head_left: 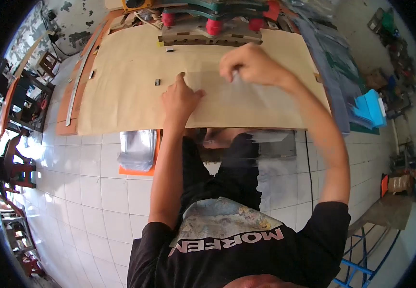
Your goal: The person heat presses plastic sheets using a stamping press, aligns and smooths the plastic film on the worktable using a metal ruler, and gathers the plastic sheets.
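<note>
My left hand [181, 98] rests on the cream paper [126, 81] covering the table, with its index finger stretched out and its thumb apart. To the right, my right hand [251, 65] is raised with bent fingers, pinching what looks like part of a clear plastic sheet [246, 101]. That sheet is faint and blurred; it lies over the paper between and below my hands. A small dark block [157, 82] sits left of my left fingertip. Another small block [170, 50] lies farther back.
A green machine frame with red feet [213, 26] stands at the table's back edge. A metal ruler [76, 91] lies along the left side. Clear plastic bags [138, 150] sit below the front edge. At the right are plastic sheets and a blue packet [370, 108].
</note>
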The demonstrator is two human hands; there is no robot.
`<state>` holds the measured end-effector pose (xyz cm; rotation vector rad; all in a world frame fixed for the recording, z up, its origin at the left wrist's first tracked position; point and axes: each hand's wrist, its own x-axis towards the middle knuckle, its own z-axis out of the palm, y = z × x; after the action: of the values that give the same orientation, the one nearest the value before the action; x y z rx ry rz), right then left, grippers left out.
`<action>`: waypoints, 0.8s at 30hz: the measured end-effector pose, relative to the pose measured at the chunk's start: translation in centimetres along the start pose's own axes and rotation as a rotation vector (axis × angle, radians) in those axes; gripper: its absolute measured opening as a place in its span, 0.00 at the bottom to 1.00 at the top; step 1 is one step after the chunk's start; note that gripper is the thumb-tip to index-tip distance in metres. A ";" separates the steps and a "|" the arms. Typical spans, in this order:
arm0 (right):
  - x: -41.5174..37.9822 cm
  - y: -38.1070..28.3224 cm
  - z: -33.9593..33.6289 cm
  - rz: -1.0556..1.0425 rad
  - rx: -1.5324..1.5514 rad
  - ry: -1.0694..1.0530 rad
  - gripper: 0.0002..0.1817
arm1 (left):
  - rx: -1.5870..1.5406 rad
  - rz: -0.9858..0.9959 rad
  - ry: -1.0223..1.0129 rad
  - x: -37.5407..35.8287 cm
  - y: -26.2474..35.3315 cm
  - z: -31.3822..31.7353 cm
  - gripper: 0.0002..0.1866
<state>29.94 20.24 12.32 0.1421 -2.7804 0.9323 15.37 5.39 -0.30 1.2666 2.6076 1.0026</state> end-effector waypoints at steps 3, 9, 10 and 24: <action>1.3 3.8 4.7 0.055 -0.116 0.054 0.15 | -0.203 0.026 -0.002 0.6 -1.2 0.8 0.36; 2.8 6.6 7.1 -0.083 0.177 0.322 0.15 | -0.718 -0.020 -0.058 -0.6 -2.2 -0.4 0.27; 3.2 6.9 7.3 -0.058 0.111 0.290 0.14 | -0.715 -0.019 -0.059 -0.6 -2.4 -0.1 0.27; 2.8 8.7 10.2 0.050 0.133 0.398 0.11 | -0.637 -0.148 -0.068 2.0 -0.9 0.4 0.37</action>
<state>24.17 20.93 -0.08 -0.0852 -2.3679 1.0298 13.57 6.65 -0.79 0.9092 2.0250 1.5468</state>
